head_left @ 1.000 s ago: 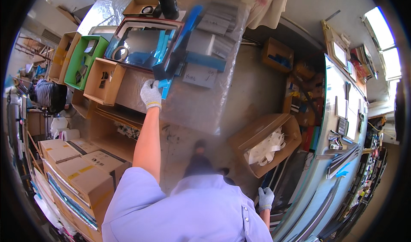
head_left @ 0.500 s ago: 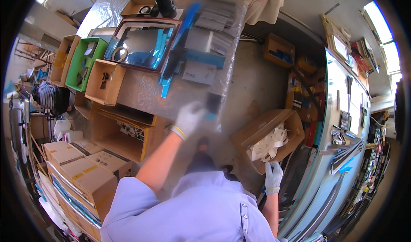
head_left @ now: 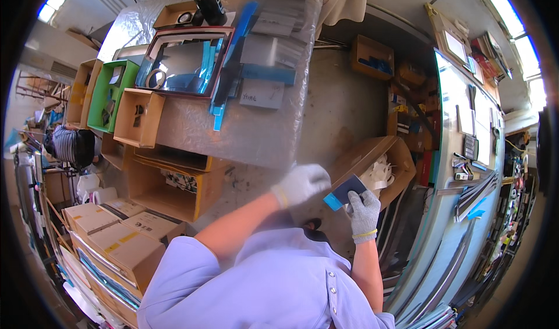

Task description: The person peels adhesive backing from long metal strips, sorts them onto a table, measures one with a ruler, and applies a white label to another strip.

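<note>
Off near right corner of table (head_left: 256,145), clamped in right hand (head_left: 365,208): blue-ended dark plate (head_left: 350,188), slanting lengthwise down-left, just beside left hand (head_left: 301,185), too blurred to tell grip.

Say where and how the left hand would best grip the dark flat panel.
Probably pinch the dark flat panel across its two faces at the upper-left edge, coming from the left. It looks thin, that edge is free and faces the left hand, and the right hand holds the opposite, lower-right side.

Dark blue-edged plate (head_left: 350,187) now in the right hand (head_left: 364,215) (earlier with the left hand (head_left: 303,185))
</note>
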Tool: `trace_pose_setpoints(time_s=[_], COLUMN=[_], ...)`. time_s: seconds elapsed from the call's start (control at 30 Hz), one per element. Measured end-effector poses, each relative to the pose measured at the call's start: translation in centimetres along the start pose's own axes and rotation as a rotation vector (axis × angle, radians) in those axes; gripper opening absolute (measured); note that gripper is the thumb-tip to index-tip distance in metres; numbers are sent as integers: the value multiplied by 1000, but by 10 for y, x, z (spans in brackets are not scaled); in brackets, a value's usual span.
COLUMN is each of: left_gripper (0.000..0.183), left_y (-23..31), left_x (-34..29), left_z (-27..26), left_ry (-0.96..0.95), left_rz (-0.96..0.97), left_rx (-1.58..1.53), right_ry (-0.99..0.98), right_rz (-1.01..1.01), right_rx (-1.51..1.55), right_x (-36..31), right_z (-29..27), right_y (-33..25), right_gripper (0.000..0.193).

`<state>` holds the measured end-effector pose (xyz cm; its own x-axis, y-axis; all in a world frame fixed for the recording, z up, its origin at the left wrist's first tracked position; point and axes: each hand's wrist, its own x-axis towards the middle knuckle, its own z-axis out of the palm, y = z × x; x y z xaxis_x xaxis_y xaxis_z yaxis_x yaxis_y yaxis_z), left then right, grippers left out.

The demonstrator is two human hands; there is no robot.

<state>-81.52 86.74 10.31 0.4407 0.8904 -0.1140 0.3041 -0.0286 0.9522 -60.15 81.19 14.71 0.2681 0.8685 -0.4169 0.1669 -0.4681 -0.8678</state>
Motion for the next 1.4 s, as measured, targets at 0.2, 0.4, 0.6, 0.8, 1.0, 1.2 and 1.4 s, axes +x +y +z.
trace_pose_setpoints(time_s=[0.2, 0.4, 0.6, 0.8, 1.0, 1.2, 1.4], left_gripper=[15, 38, 43, 32, 28, 29, 49], left_y=[-103, -158, -176, -172, -228, -229, -157], left_x=[38, 21, 14, -1, -27, -26, -18], left_z=[-124, -194, -196, -213, -235, -217, -192], left_ry=[1011, 1086, 980, 946, 916, 899, 597], left_rz=[-274, -655, -714, -640, -537, -555, -710], left_rx=[323, 904, 837, 498, 212, -224, 484], right_ry=[95, 172, 170, 185, 148, 138, 147], right_rz=[-7, 32, 64, 53, 45, 40, 40], right_rx=[36, 38, 13, 33, 9, 1, -20], right_x=[-13, -27, -32, -29, -25, -22, -21], right_z=[-41, -65, -67, -63, -61, -61, -65], right_y=[14, 41, 54, 48, 51, 49, 52], right_gripper=[11, 16, 17, 14, 15, 15, 12])
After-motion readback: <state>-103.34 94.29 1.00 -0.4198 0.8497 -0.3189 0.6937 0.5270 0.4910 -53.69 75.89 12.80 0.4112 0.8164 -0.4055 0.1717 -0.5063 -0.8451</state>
